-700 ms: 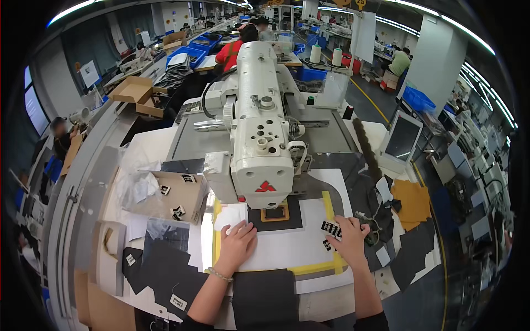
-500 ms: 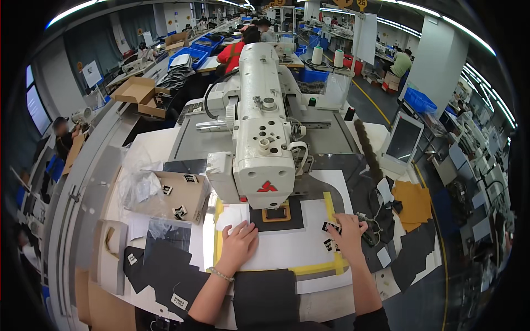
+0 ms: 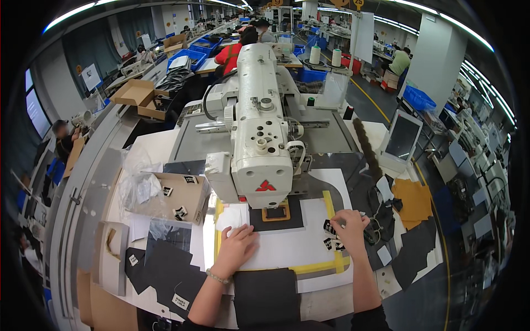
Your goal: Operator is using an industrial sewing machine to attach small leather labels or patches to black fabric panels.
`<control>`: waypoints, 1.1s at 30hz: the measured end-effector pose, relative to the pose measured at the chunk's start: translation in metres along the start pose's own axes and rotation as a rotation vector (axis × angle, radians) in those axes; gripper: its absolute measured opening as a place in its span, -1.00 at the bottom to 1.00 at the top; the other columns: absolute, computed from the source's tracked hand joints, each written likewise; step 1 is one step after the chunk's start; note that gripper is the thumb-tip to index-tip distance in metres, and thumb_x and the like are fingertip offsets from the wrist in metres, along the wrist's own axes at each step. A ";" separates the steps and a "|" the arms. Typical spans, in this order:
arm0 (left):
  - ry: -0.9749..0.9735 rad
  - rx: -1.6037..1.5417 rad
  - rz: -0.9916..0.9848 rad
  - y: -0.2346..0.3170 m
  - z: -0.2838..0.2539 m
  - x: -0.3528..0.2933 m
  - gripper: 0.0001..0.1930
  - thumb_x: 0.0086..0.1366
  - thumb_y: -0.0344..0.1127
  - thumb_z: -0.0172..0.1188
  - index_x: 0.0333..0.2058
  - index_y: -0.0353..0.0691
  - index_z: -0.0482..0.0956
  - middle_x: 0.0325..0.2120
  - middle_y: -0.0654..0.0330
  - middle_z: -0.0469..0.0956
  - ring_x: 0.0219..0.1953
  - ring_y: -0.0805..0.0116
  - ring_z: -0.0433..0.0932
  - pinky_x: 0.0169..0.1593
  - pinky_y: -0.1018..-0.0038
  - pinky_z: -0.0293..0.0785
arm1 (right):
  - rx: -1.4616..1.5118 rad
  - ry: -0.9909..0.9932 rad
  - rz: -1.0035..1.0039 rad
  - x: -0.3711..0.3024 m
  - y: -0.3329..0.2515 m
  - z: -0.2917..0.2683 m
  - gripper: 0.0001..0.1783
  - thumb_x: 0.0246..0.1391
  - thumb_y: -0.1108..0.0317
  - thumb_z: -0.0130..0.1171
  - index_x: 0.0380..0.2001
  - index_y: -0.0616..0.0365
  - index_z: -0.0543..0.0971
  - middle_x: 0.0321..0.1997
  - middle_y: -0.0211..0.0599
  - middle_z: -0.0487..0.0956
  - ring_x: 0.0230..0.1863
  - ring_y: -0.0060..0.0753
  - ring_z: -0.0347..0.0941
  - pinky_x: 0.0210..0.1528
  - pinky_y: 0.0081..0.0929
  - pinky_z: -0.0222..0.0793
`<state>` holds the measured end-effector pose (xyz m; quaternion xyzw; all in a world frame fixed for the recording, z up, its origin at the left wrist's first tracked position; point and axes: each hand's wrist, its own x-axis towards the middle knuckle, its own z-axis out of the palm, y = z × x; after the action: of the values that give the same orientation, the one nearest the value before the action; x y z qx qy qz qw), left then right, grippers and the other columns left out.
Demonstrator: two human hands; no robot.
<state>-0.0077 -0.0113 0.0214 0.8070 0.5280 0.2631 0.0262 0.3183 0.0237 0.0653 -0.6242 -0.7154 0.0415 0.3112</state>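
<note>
My left hand lies flat with fingers stretched on the white sheet, its fingertips at the left edge of a black fabric piece. That piece sits under the head of a white sewing machine, where a yellow-brown frame rests on it. At the right side of the sheet, my right hand is closed in a pinch at the edge of a small black label with light print. More small labels lie just below it, partly hidden by the hand. Yellow tape borders the sheet.
On the left stand an open cardboard box with several labels and crumpled clear plastic. Black fabric pieces lie at lower left, and a black stack at the front edge. Mustard fabric and a screen are at right.
My right hand has drawn its fingers together over the labels, and the top label is turned more upright. My left hand stays in nearly the same place.
</note>
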 end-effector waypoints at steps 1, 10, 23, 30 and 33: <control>-0.015 -0.079 -0.009 0.004 -0.004 0.001 -0.65 0.13 -0.28 0.30 -0.07 -0.12 0.62 -0.07 0.24 0.60 0.03 0.27 0.51 0.20 0.19 0.15 | 0.197 -0.099 0.100 0.000 -0.003 -0.001 -0.91 -0.07 0.35 0.34 -0.44 0.04 0.63 -0.36 -0.47 0.58 -0.24 -0.45 0.42 0.02 -0.31 -0.03; -0.036 -0.761 -0.197 0.075 -0.024 0.015 -0.46 0.14 -0.22 0.36 0.08 -0.20 0.43 -0.31 0.17 0.63 -0.38 0.28 0.61 -0.29 0.37 0.52 | 1.032 -0.328 0.221 -0.035 -0.066 0.045 -0.89 0.08 0.48 0.26 -0.32 0.28 0.57 -0.36 -0.38 0.62 -0.45 -0.68 0.47 -0.37 -0.71 0.33; -0.017 -0.670 -0.272 0.034 -0.006 0.025 -0.85 0.15 -0.46 0.27 -0.26 -0.25 0.63 -0.47 0.15 0.62 -0.48 0.29 0.62 -0.37 0.48 0.54 | 0.884 -0.531 0.175 -0.008 -0.072 0.047 -0.85 0.08 0.48 0.25 -0.25 0.23 0.58 -0.42 -0.41 0.60 -0.61 -0.74 0.37 -0.52 -0.71 0.26; 0.133 -0.648 -0.174 0.016 0.013 0.047 -0.92 0.13 -0.51 0.24 -0.37 -0.26 0.66 -0.41 0.16 0.61 -0.43 0.21 0.62 -0.36 0.47 0.55 | 0.854 -0.431 0.080 0.012 -0.070 0.074 -0.88 0.06 0.54 0.21 -0.29 0.27 0.60 -0.42 -0.39 0.59 -0.58 -0.71 0.42 -0.53 -0.67 0.32; 0.124 -0.517 -0.066 0.004 0.023 0.054 -0.88 0.11 -0.52 0.23 -0.36 -0.20 0.66 -0.40 0.21 0.61 -0.40 0.20 0.61 -0.34 0.46 0.56 | 0.575 -0.182 -0.238 0.022 -0.061 0.092 -0.85 -0.02 0.54 0.21 -0.30 0.21 0.58 -0.31 -0.33 0.60 -0.51 -0.40 0.54 -0.48 -0.53 0.43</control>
<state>0.0226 0.0392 0.0248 0.7383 0.4697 0.4371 0.2077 0.2193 0.0608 0.0277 -0.4165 -0.7673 0.2606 0.4122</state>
